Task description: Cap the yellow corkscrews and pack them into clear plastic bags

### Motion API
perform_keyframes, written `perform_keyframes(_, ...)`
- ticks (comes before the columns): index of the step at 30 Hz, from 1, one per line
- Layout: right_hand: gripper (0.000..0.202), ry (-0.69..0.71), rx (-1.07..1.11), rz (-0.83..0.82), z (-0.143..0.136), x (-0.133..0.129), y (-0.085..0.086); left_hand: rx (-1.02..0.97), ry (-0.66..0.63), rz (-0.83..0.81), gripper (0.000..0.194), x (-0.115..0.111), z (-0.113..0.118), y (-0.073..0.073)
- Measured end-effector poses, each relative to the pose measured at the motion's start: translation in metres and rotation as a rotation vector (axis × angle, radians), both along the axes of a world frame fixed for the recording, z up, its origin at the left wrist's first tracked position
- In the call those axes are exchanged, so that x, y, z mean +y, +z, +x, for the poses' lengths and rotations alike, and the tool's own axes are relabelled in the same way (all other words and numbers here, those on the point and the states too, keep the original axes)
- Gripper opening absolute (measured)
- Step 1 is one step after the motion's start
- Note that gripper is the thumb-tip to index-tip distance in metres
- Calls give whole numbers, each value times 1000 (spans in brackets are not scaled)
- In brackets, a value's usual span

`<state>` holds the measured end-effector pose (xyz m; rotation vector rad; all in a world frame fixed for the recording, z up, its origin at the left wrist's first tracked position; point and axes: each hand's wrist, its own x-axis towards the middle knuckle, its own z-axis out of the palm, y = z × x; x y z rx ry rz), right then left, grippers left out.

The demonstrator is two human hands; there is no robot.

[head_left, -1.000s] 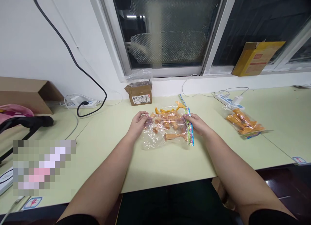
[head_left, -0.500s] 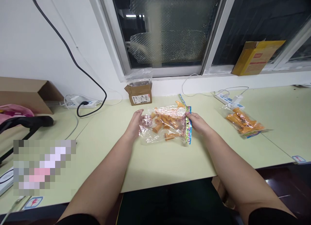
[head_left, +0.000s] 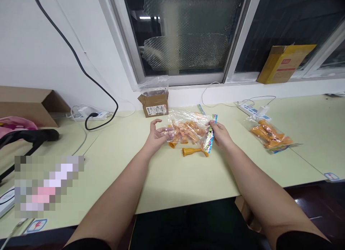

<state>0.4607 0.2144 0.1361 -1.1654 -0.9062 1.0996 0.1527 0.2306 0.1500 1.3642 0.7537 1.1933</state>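
A clear plastic bag (head_left: 185,116) with a colourful printed header strip is stretched between my hands above the table. My right hand (head_left: 221,134) pinches the strip at its right end. At the bag's left end, my left hand (head_left: 156,136) has its fingers apart, the fingertips touching the film. Several orange, horn-shaped plastic pieces (head_left: 188,129) show through or beneath the bag; I cannot tell whether they are inside it or under it. One orange horn-shaped piece (head_left: 192,151) lies uncovered on the table, just below the bag. Another printed strip (head_left: 201,109) peeks out behind.
A second bag of orange pieces (head_left: 271,135) lies to the right, near a power strip (head_left: 254,111). An open small carton (head_left: 155,104) stands against the wall. To the left are a black cable (head_left: 101,85), a larger carton (head_left: 24,104) and a black curved frame (head_left: 32,135).
The bag has shifted slightly away from me, uncovering the front orange piece. My left hand has moved slightly right and its fingers have spread; my right hand still grips the strip.
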Motion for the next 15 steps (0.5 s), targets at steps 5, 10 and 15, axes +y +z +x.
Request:
perform_keyframes(5,61,167,42,13,-3,-8,8,-10,135,65,53,5,1,-2)
perform_keyframes(10,71,238,-32,56,-4,-9,5,93,221,16,48,5,-3,-1)
perform_keyframes(15,67,187,-64,121,0,-5,0,137,257,-20,60,4,-6,1)
